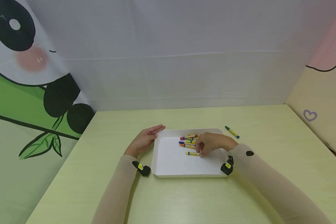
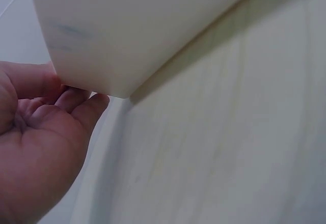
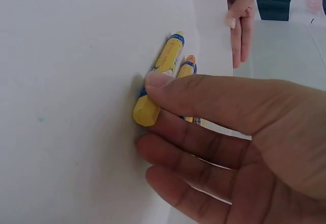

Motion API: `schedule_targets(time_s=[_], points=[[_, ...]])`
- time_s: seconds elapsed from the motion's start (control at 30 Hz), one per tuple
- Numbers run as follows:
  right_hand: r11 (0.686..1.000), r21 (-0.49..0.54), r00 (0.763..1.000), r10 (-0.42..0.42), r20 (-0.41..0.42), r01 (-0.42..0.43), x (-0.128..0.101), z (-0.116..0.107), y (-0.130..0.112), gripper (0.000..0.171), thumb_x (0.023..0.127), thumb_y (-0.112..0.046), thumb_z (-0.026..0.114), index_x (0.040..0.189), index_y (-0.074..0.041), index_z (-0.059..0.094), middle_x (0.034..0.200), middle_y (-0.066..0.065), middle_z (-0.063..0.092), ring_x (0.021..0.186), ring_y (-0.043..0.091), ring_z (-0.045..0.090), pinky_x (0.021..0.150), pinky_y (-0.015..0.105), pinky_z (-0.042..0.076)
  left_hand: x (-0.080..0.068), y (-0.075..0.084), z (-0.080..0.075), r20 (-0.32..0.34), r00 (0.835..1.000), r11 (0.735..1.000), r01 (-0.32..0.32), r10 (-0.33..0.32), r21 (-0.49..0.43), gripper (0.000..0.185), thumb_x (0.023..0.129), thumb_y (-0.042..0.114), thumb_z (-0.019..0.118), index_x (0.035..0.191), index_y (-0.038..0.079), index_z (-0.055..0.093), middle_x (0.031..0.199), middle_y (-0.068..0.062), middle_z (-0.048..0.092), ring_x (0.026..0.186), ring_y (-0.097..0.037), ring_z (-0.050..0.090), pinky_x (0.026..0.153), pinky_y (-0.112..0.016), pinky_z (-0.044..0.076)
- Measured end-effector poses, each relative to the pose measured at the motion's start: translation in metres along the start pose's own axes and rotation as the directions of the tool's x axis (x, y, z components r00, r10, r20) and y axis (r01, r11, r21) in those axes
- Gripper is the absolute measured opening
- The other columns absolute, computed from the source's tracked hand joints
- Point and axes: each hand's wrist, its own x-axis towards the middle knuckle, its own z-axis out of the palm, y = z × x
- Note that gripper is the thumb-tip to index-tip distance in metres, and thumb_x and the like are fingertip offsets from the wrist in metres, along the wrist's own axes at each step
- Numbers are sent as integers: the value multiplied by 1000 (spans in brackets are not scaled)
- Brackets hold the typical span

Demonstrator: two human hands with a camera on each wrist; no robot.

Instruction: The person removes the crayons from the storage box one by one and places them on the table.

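My right hand [image 1: 211,143] pinches a yellow crayon [image 3: 167,56] in a yellow and blue wrapper, low over the white tray [image 1: 168,168]. The thumb lies on top of the crayon; whether it touches the tray floor I cannot tell. Just beyond lie several crayons, among them a red one [image 1: 186,137] and an orange one [image 3: 187,67]; my hand partly covers them. At the tray's back left corner my left hand [image 1: 142,141] rests with its thumb against the rim and its fingers straight. In the left wrist view that hand touches the corner of the tray wall [image 2: 117,46].
A dark green-tipped crayon [image 1: 232,132] lies on the pale wooden table [image 1: 173,200], outside the tray at its back right. Behind the table hangs a grey-white cloth [image 1: 184,77]. Printed panels flank both sides.
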Motion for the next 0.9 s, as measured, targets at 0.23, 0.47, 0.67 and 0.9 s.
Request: schedule_targets(time_s=[0.23,0.47,0.67,0.9], points=[[1000,-2,1000,0,7,0,-1,1,3,6,84,-12,73,84,-14,66,79,-2,55,75,13,47,66,24,39,0,-2,2,-7,1000,1000,14,-14,-1,50,100,-5,36,150,4,32,155,-8,35,145,-24,28,115,-42,28],[999,-28,999,-32,-44,31,-5,-3,9,4,84,-15,71,85,-17,68,79,-4,57,73,11,48,66,25,40,0,-3,5,-28,999,1000,28,-28,0,50,100,-4,36,149,6,34,154,-6,37,145,-22,29,115,-41,28],[999,35,994,-38,-101,41,-14,-11,18,6,85,-13,69,91,-15,70,85,-3,63,77,11,53,70,24,46,1,-3,6,-30,999,1000,29,-29,2,49,101,-2,37,149,7,35,154,-5,38,144,-21,30,114,-40,30],[996,84,983,-1,-184,17,-30,-27,26,12,89,-15,64,99,-11,70,90,1,66,83,14,57,72,27,49,4,0,4,-28,999,1000,22,-22,15,49,101,-2,36,149,7,34,154,-5,38,145,-21,29,115,-40,29]])
